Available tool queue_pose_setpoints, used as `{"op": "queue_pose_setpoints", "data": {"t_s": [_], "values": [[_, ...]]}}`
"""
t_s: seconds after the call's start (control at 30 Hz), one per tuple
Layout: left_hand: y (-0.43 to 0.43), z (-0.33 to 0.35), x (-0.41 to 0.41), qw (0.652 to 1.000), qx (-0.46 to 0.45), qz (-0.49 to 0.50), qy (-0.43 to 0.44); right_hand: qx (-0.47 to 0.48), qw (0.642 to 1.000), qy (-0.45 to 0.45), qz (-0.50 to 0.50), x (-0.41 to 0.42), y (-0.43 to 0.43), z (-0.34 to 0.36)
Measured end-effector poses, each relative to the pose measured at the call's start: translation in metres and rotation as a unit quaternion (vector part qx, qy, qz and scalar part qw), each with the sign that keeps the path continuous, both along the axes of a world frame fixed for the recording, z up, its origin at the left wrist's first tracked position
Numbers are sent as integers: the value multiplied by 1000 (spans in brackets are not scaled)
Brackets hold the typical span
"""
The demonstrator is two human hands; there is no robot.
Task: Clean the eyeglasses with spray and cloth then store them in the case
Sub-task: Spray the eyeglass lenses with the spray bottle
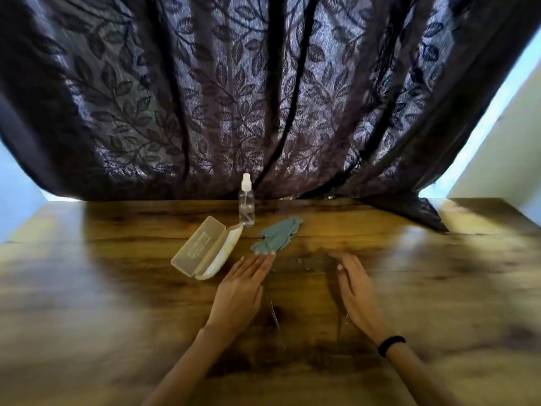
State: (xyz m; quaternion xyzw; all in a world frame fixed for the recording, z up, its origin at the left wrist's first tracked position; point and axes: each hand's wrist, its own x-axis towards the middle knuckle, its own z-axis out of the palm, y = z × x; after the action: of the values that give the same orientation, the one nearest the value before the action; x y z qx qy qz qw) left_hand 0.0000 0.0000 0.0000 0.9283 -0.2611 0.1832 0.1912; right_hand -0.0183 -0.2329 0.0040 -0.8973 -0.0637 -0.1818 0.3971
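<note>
Thin-framed eyeglasses (301, 263) lie on the wooden table (117, 288) between my hands, faint and blurred, arms pointing toward me. My left hand (240, 291) rests flat with fingers extended beside the left arm of the eyeglasses. On the other side my right hand (355, 291) is also flat with fingers apart. A crumpled blue-grey cloth (278, 237) lies just beyond my left fingertips. Left of it is an open translucent case (205, 249). The clear spray bottle (246, 202) with a white cap stands upright behind the case and cloth.
A dark leaf-patterned curtain (234, 98) hangs over the table's far edge, its hem just behind the bottle. The curtain's right corner (415, 212) drapes onto the tabletop. A black band (390, 344) is on my right wrist.
</note>
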Motion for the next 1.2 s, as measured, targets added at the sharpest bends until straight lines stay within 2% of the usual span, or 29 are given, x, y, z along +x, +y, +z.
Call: {"op": "queue_pose_setpoints", "data": {"t_s": [0.07,0.2,0.63,0.9,1.2], "values": [[-1,-2,2,999,-21,-18,19,41,999,12,0,2,-6,3],[0,-11,4,997,-43,-27,52,45,998,40,-5,4,-16,3],[-6,-5,10,995,-93,-23,-17,62,996,33,-45,14,-13,-8],[-4,14,28,973,-230,24,-15,111,990,-47,-70,32,1,15],[9,64,77,951,-288,59,-102,120,983,-120,-64,83,18,63]]}}
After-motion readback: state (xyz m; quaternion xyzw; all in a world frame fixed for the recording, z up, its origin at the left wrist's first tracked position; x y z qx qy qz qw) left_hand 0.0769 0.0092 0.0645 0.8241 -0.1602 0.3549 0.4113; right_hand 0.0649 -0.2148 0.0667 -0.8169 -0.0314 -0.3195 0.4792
